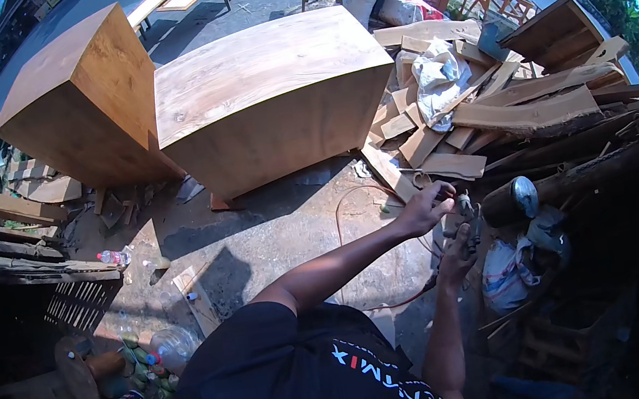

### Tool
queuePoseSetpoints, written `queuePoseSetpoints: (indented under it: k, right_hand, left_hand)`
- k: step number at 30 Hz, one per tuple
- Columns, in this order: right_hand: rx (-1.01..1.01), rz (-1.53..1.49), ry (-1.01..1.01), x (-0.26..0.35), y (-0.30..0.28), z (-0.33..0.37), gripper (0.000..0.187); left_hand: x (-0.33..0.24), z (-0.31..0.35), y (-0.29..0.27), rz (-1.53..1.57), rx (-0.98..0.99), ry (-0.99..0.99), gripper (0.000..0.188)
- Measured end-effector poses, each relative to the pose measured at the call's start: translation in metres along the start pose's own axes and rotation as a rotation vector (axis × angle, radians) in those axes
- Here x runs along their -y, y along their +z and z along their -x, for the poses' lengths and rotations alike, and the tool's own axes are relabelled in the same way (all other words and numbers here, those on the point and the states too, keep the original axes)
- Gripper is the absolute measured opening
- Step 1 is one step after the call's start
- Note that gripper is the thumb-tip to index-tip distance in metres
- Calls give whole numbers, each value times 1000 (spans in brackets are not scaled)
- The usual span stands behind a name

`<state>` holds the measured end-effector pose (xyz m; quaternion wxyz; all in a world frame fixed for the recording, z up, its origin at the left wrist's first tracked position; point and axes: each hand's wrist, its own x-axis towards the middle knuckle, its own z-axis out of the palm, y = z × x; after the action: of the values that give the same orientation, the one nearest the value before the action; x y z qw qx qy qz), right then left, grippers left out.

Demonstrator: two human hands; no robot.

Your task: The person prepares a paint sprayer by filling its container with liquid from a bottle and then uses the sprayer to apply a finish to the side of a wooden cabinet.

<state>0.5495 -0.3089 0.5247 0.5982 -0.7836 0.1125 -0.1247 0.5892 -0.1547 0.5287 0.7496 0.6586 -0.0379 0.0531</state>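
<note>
In my right hand [457, 257] is a small spray gun [468, 213], its fingers closed around the grip. My left hand [425, 209] reaches across to the gun's upper end, fingers curled in beside it; whatever they pinch is too small to make out. A thin reddish hose [402, 300] curves over the ground toward my right hand. Beyond my hands stands a low wooden cabinet [276, 135] with a sunlit pale top. To its left is a taller wooden cabinet [55, 116], set at an angle.
Scrap boards [523, 113] lie heaped at the right, with a white sack [439, 80] among them. A shiny silver round object [525, 197] sits right of the gun. Stacked slats [16, 239], a large clear bottle [174, 348] and a wooden spool [77, 373] are at the left.
</note>
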Motion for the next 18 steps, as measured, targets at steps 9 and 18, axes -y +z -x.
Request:
queuePoseSetpoints:
  k: [9, 18]
  right_hand:
    - [101, 724, -325, -21, 10, -137, 28]
    - [238, 644, -165, -25, 44, -315, 43]
  left_hand:
    - [120, -41, 68, 663, 387, -461, 33]
    - [169, -200, 106, 844, 149, -505, 28]
